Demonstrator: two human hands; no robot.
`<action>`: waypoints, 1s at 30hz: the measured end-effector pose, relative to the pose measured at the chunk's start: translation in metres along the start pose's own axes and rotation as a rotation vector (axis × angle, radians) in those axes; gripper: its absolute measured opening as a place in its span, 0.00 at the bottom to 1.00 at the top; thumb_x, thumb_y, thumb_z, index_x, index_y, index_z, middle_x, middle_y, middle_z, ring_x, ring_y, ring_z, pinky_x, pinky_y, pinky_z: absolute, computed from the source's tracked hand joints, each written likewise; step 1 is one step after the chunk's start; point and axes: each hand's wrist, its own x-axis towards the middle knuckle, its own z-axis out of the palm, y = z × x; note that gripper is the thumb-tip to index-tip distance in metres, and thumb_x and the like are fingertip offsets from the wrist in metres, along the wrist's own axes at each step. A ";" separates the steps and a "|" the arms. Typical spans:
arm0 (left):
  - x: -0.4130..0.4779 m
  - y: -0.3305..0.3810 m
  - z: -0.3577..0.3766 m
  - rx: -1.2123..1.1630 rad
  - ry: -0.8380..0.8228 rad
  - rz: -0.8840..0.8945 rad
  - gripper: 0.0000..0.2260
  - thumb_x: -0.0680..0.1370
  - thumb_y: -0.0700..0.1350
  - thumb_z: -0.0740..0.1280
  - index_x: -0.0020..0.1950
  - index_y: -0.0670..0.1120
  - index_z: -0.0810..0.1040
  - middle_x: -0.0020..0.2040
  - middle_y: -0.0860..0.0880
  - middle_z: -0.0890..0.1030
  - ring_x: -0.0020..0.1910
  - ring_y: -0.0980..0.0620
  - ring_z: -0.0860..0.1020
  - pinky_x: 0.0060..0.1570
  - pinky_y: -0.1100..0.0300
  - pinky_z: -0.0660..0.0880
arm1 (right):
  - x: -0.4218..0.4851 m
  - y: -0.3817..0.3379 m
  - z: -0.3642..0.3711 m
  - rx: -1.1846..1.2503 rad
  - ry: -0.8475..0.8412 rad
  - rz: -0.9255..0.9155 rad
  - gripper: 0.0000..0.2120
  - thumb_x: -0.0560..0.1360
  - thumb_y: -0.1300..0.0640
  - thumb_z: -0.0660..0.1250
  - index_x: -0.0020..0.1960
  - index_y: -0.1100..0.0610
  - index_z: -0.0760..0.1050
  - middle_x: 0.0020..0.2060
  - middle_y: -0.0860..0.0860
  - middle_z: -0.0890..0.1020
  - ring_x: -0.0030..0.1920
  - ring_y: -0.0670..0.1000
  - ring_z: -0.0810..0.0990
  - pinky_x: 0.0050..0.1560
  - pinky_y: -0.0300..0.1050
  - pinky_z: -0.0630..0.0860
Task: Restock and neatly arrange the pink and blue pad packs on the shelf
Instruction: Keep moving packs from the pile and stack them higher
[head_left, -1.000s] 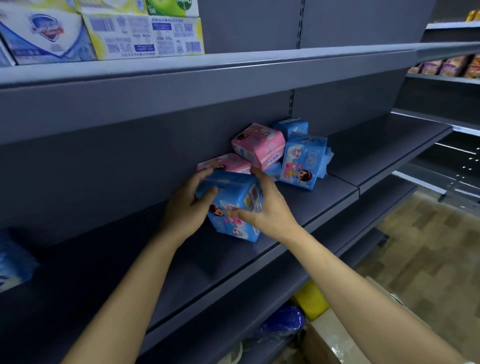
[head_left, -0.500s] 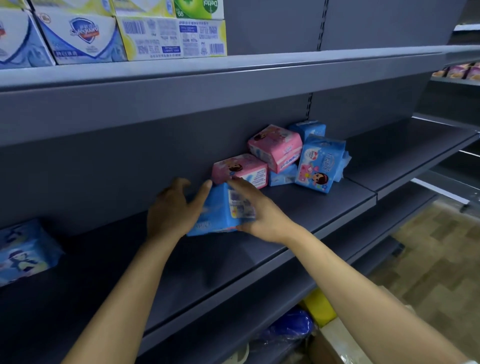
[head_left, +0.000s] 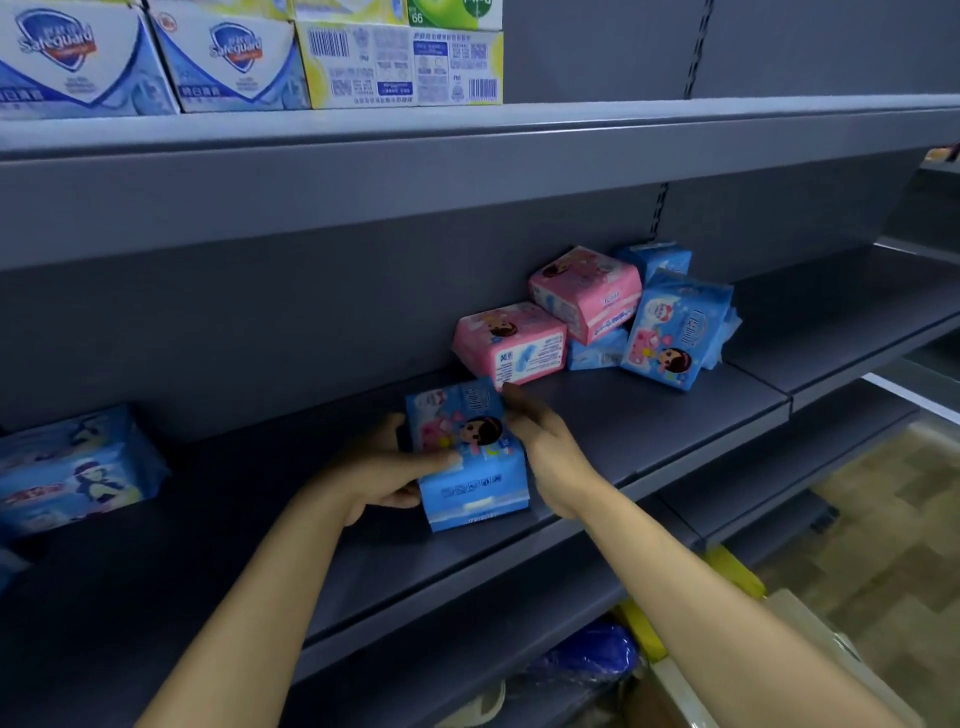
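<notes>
A blue pad pack stands on the grey shelf, picture side facing me. My left hand grips its left side, thumb across the front. My right hand holds its right side with fingers curved along the edge. Behind it, a loose heap leans on the back wall: a pink pack lying low, a second pink pack tilted on top, a blue pack leaning at the right, and more blue packs partly hidden behind them.
A larger blue pack lies at the shelf's far left. Soap boxes line the shelf above. Lower shelves, a blue bag and a carton edge sit below at the right.
Both hands have turned the blue pack from tilted on its side to standing with its picture face toward me, and lowered it onto the shelf nearer the front edge.
</notes>
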 end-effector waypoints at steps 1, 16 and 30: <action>0.000 0.000 0.000 0.003 -0.006 0.003 0.18 0.73 0.47 0.74 0.58 0.52 0.70 0.51 0.52 0.80 0.46 0.55 0.80 0.34 0.63 0.77 | -0.001 0.000 0.000 -0.011 -0.020 -0.019 0.16 0.80 0.65 0.59 0.66 0.54 0.69 0.58 0.51 0.80 0.58 0.49 0.79 0.59 0.44 0.76; -0.028 0.003 -0.034 0.709 0.206 0.217 0.57 0.47 0.65 0.73 0.73 0.59 0.52 0.67 0.55 0.65 0.68 0.52 0.65 0.66 0.49 0.67 | -0.020 -0.027 0.030 -0.526 -0.373 -0.299 0.36 0.67 0.67 0.71 0.73 0.50 0.66 0.68 0.40 0.69 0.68 0.40 0.69 0.68 0.39 0.68; -0.067 -0.006 -0.042 0.719 0.212 0.264 0.38 0.59 0.57 0.76 0.68 0.62 0.68 0.69 0.51 0.72 0.63 0.52 0.74 0.59 0.54 0.74 | -0.035 -0.020 0.044 -1.049 -0.364 -0.360 0.41 0.65 0.39 0.66 0.75 0.50 0.59 0.75 0.51 0.61 0.74 0.53 0.59 0.71 0.55 0.61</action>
